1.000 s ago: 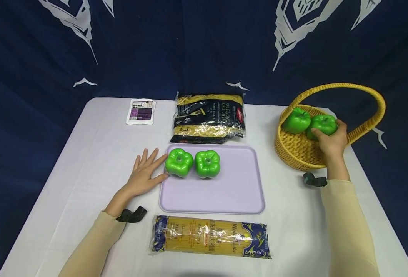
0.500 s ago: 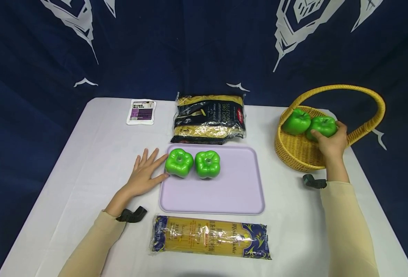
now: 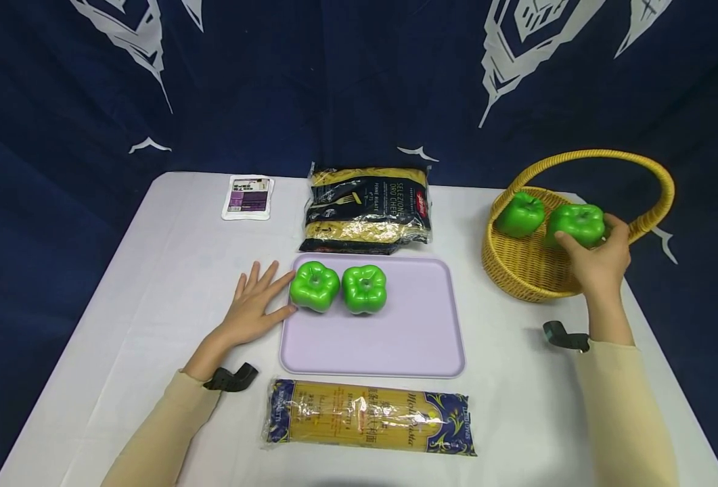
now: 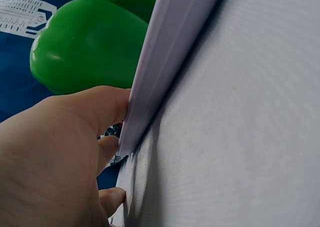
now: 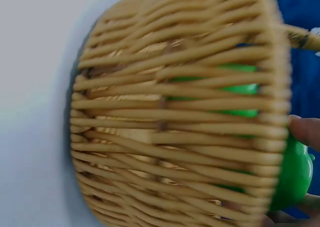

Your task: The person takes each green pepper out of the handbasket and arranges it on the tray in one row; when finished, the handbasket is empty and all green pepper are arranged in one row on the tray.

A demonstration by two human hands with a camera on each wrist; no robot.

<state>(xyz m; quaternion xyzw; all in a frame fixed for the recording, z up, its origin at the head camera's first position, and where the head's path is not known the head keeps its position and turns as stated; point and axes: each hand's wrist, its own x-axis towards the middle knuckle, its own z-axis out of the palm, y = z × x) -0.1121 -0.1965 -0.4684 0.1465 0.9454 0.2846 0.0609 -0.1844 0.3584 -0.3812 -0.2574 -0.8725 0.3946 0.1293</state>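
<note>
My right hand (image 3: 602, 264) grips a shiny green bell pepper (image 3: 576, 224) between thumb and fingers, at the right side of a yellow wicker basket (image 3: 505, 274). A second bell pepper (image 3: 520, 215) sits inside the basket, to the left. In the right wrist view the basket wall (image 5: 200, 122) partly covers the held bell pepper (image 5: 296, 174). My left hand (image 3: 249, 314) lies with fingers spread, thumb and forefinger touching the left edge of a lilac tray (image 3: 373, 348). Two more bell peppers, a left one (image 3: 315, 286) and a right one (image 3: 365, 289), stand on that tray.
Behind the tray lies a black-and-yellow bag of penne (image 3: 367, 210). A long spaghetti pack (image 3: 371, 416) lies in front of it. A small white-and-purple packet (image 3: 248, 197) is at the back left. The basket's tall handle (image 3: 602, 154) arches over the basket.
My right hand has lifted the bell pepper slightly and shifted it right, away from the other one in the basket. My left hand has stayed put.
</note>
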